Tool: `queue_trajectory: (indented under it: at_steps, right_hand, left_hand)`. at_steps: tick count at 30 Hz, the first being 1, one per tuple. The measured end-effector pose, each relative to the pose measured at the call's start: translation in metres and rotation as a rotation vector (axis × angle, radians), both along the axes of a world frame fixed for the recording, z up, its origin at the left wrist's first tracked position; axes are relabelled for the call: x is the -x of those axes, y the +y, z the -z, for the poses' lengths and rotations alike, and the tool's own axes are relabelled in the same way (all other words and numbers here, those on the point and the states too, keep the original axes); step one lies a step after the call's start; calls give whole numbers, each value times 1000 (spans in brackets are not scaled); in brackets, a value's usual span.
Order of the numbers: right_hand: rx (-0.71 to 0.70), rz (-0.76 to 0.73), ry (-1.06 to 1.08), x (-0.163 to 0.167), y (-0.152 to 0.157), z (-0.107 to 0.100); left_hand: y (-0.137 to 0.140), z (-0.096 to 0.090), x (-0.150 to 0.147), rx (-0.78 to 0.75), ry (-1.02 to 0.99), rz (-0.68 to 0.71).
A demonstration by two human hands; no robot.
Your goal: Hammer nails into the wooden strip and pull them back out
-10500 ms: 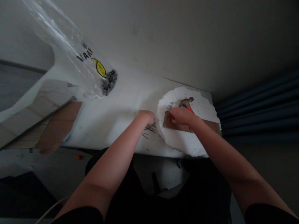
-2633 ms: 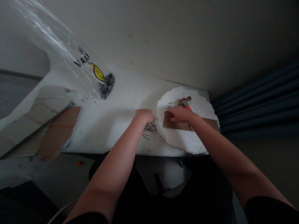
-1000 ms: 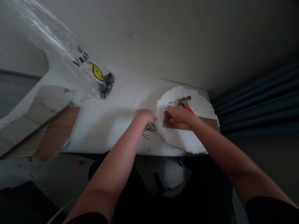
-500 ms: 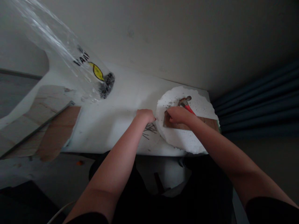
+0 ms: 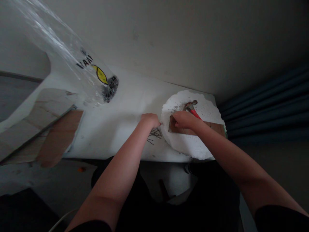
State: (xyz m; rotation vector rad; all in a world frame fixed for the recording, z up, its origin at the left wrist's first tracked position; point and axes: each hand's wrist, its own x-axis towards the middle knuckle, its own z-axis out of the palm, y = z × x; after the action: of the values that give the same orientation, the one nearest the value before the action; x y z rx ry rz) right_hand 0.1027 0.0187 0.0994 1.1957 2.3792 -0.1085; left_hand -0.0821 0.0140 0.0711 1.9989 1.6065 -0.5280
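My left hand (image 5: 150, 119) is closed with its fingers curled, just above and left of a loose pile of thin dark nails (image 5: 156, 132). What it holds, if anything, is hidden. My right hand (image 5: 183, 119) is also closed, with curled fingers on the left end of a brown wooden board (image 5: 213, 127); nothing between them can be made out. The board lies on a rough-edged white round slab (image 5: 190, 143). Behind my right hand rests a hammer (image 5: 192, 108) with a red handle, its head towards the wall and part of the handle covered by the hand and arm.
A clear plastic wrap (image 5: 72, 54) with black print and a yellow mark hangs over the left of the white table (image 5: 116, 129). Further left are marbled panels (image 5: 31, 119) and a brown sheet (image 5: 61, 138). Dark curtains (image 5: 265, 106) hang at the right. A wall runs behind.
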Motion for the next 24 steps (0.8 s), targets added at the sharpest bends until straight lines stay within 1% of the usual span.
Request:
queue_trajectory:
  at_steps: [10,16,20,24]
  right_hand:
    - [4,-14,-5,1,1,0]
    - [25,-3,-27,2,3,1]
    - [9,7,23,-5,5,1]
    - [21,-26,78,-13,8,0]
  left_hand:
    - [-1,-2,0,0,-16,-19]
    - [-1,-2,0,-4,-19,-5]
    - [-2,-4,0,-4,-10,-6]
    - [-2,-3,0,1,-5,2]
